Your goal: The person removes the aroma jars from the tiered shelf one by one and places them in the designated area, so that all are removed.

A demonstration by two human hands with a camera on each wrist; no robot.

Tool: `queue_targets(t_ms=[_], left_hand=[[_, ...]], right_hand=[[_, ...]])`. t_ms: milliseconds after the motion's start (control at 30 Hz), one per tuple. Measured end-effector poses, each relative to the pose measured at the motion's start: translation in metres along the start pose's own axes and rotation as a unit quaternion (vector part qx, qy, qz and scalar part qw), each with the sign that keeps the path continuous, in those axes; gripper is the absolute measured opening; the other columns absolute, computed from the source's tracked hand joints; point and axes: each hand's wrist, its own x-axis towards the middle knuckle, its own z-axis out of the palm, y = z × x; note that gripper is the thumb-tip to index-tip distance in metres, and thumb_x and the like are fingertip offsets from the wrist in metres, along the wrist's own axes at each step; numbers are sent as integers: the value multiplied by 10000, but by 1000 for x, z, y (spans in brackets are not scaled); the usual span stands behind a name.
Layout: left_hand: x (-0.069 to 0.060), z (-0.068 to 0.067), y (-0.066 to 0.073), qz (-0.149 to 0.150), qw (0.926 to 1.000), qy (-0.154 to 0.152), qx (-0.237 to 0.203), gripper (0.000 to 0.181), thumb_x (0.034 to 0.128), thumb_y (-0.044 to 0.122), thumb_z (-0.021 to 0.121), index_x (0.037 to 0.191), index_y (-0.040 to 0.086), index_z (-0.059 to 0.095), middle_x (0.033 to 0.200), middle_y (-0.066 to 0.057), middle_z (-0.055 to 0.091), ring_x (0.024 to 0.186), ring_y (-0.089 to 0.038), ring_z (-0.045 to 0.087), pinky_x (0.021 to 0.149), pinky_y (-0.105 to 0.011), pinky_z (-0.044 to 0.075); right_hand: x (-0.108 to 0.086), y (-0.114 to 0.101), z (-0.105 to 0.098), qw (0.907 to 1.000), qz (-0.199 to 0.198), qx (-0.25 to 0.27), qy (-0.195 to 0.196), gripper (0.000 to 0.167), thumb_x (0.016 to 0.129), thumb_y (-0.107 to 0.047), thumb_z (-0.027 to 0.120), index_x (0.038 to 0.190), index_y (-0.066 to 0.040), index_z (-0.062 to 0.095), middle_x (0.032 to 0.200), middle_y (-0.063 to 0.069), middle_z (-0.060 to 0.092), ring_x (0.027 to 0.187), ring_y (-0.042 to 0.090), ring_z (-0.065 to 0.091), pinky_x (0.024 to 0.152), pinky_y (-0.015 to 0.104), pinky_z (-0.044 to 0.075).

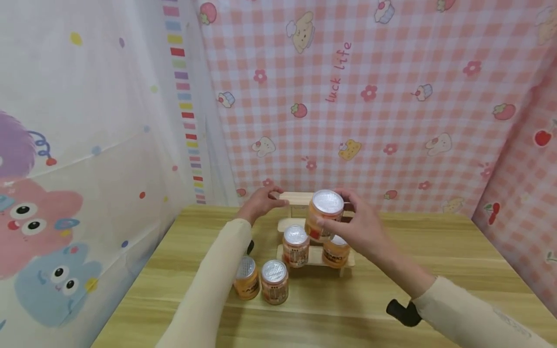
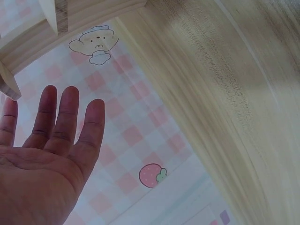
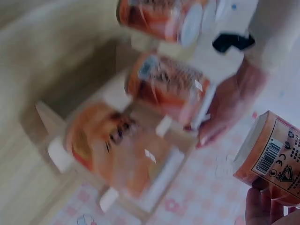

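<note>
My right hand (image 1: pixel 359 220) grips an orange can (image 1: pixel 324 215) with a silver lid, held above a small tiered wooden rack (image 1: pixel 297 197). In the right wrist view the can (image 3: pixel 276 161) shows its barcode, with fingertips around it. Two more cans, one at the left (image 1: pixel 296 246) and one at the right (image 1: pixel 336 252), stand on the rack's lowest tier. At the rack's top left end is my left hand (image 1: pixel 262 202), fingers extended; in the left wrist view the palm (image 2: pixel 42 178) is bare, the fingers close to the wooden frame (image 2: pixel 28 44).
Two cans, one (image 1: pixel 247 279) beside another (image 1: pixel 275 282), stand on the wooden table (image 1: pixel 435 270) left of the rack's front. Dark straps hang at both wrists, the right one (image 1: pixel 403 312) plainly visible. A pink checked cloth (image 1: pixel 348 121) hangs behind the table.
</note>
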Motion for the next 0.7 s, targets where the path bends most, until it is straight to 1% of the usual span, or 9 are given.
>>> queue_targets(t_ms=[100, 233, 367, 467, 600, 700], left_hand=[[1, 1, -1, 19, 10000, 2, 40, 433, 915, 297, 732, 1288, 122, 601, 1278, -190, 588, 1174, -325, 554, 934, -451, 490], [1, 1, -2, 20, 10000, 2, 25, 426, 915, 290, 733, 1283, 120, 603, 1275, -185, 590, 1173, -320, 554, 935, -446, 489], [-1, 0, -1, -31, 10000, 10, -7, 424, 917, 284, 732, 1287, 122, 603, 1272, -185, 588, 1171, -321, 552, 935, -450, 488], [-2, -1, -1, -46, 10000, 22, -26, 425, 918, 283, 732, 1290, 124, 603, 1273, -187, 586, 1168, -324, 552, 935, -454, 489], [-2, -1, -1, -1, 10000, 12, -9, 426, 921, 288, 728, 1293, 124, 602, 1274, -184, 589, 1167, -321, 557, 933, -449, 492], [-1, 0, -1, 51, 10000, 3, 9, 416, 926, 277, 722, 1290, 116, 601, 1265, -182, 596, 1163, -314, 561, 925, -441, 496]], right_hand=[[-14, 6, 10, 9998, -127, 107, -94, 663, 789, -278, 861, 1325, -74, 527, 1161, 114, 617, 1012, 268, 635, 786, 351, 564], [-33, 17, 24, 9993, -176, 258, -187, 642, 781, -203, 866, 1307, -31, 541, 1125, 123, 640, 992, 237, 634, 807, 324, 551], [-48, 30, 40, 9989, -42, 414, -217, 654, 767, -200, 878, 1302, -27, 543, 1118, 99, 644, 999, 208, 629, 819, 302, 543], [-58, 44, 54, 9984, 127, 510, -183, 676, 738, -188, 896, 1299, -46, 545, 1118, 69, 650, 1002, 192, 632, 829, 302, 541], [-69, 64, 71, 9987, 323, 385, -26, 715, 693, -177, 923, 1299, -61, 561, 1116, 25, 659, 1000, 157, 629, 839, 295, 531], [-74, 78, 81, 9988, 438, 186, 76, 733, 686, -189, 929, 1300, -23, 564, 1134, 46, 655, 1016, 173, 630, 841, 306, 533]])
